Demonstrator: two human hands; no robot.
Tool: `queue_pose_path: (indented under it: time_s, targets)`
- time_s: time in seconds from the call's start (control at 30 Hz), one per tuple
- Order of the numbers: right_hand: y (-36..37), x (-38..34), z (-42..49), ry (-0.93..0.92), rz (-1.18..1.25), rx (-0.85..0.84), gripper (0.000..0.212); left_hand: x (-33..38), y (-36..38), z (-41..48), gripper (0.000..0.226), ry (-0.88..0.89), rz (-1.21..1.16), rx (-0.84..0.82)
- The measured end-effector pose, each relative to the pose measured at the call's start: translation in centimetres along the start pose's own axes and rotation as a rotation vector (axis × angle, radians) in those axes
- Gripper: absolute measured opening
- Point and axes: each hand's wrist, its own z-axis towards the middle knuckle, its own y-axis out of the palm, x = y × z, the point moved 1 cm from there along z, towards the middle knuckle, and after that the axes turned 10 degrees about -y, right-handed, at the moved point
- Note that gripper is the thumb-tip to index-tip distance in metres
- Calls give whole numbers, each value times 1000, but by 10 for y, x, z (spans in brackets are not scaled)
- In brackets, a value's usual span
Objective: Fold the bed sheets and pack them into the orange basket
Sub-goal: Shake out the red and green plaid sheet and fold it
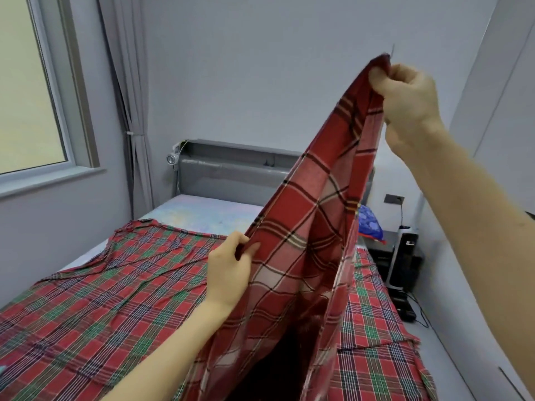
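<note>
A red plaid sheet (304, 227) with pale and dark stripes hangs in the air in front of me, draping down out of the bottom of the view. My right hand (405, 94) pinches its top corner, raised high at the upper right. My left hand (231, 264) grips the sheet's left edge lower down, above the bed. A second sheet (115, 290), red and green plaid, lies spread flat over the bed beneath. No orange basket is in view.
The bed's pale mattress (202, 212) and grey headboard (231, 172) lie ahead. A window (31, 91) and grey curtain (127, 96) are at the left. At the right stand a dark nightstand (382, 250) with a blue bag (369, 225), a black-and-white appliance (404, 259) and floor cables.
</note>
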Motion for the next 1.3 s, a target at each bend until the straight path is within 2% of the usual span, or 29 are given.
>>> queue_pose_path:
  time_s: [0.1,0.17,0.2,0.23,0.3,0.33,0.4,0.47,0.5,0.6,0.63,0.77,0.87,1.0,1.1,1.17,1.23,1.3]
  targets:
    - [-28,28,-4,79,-158,84,32,3,-2,-4,25,-106,-52,-91]
    - [-57,58,-7,186,-391,90,21,12,-6,-4,24,-161,-94,-171]
    - [-72,71,-12,270,-584,41,14,18,-8,-3,24,-181,-111,-219]
    - [-85,82,-21,351,-811,-50,18,24,-10,-3,24,-201,-123,-264]
    - [-93,92,-48,405,-1089,-302,42,35,-11,1,29,-216,-119,-355]
    - [-87,88,-67,363,-1072,-430,57,39,-10,2,32,-205,-89,-404]
    - [-58,68,-109,265,-812,-693,74,50,-6,7,38,-158,-3,-508]
    - [-24,51,-151,323,-536,-871,74,63,0,10,39,-105,33,-603]
    - [-12,50,-169,316,-502,-897,67,69,3,11,38,-83,45,-628]
    - [4,56,-189,143,-645,-757,20,83,3,15,39,-30,82,-594]
    - [4,56,-189,102,-663,-707,12,84,0,16,39,-33,79,-581]
    - [9,48,-185,-57,-718,-690,25,75,-14,16,28,-82,-40,-552]
    - [14,41,-175,-110,-744,-651,25,60,-20,7,24,-159,-164,-443]
    - [16,29,-160,-129,-713,-544,23,25,-25,-11,17,-173,33,-216]
    - [21,14,-146,-132,-662,-507,27,8,-25,-23,20,-194,108,-190]
    - [25,7,-138,-151,-662,-483,32,11,-26,-30,21,-198,22,-149]
    - [29,2,-132,-161,-691,-478,33,23,-30,-38,19,-191,-162,-87]
    - [33,-2,-129,-164,-706,-482,33,36,-30,-45,24,-132,-218,-90]
